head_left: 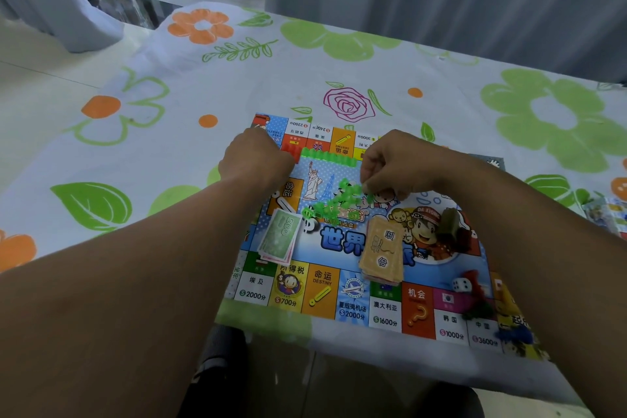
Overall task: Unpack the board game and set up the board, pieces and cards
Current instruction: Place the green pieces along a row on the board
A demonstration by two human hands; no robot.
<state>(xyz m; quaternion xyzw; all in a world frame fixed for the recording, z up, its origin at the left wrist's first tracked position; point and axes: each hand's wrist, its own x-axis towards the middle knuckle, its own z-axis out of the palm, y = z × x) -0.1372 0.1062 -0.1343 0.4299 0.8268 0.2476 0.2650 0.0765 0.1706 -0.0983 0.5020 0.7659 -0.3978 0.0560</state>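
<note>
The board [353,299] is lying open on the flowered table [169,95]. The right hand [397,166] is pinching a green house [368,194] at the edge of the loose pile [336,202] in the board's middle. The left hand [258,163] is resting curled at the end of a neat row of houses [329,158]; I cannot tell whether it is holding anything. A stack of banknotes [280,237], cards [381,251] and a die [461,283] are lying on the board too.

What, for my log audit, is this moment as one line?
phase: setup | left hand: at green row end, grip hidden | right hand: pinching from green pile | board: flat on table
</note>
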